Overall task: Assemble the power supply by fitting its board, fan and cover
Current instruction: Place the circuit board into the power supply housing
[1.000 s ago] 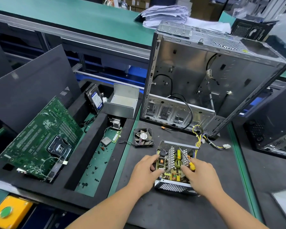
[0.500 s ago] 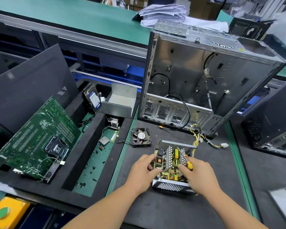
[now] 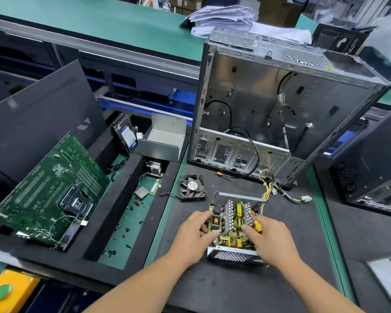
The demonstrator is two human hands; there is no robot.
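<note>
Left hand (image 3: 193,236) grip pinches board (image 3: 231,224); right hand (image 3: 269,240) grip clasps screwdriver (image 3: 251,216)

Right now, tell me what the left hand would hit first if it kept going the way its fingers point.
Probably the board in the open supply case: the left hand already reaches it.

Board (image 3: 231,224) in housing (image 3: 233,256) on mat (image 3: 212,290); fan (image 3: 192,188) behind-left; case (image 3: 278,114) behind; motherboard (image 3: 48,193) far left.

Screwdriver (image 3: 253,219) handle mostly hidden inside right hand (image 3: 270,239).
</note>
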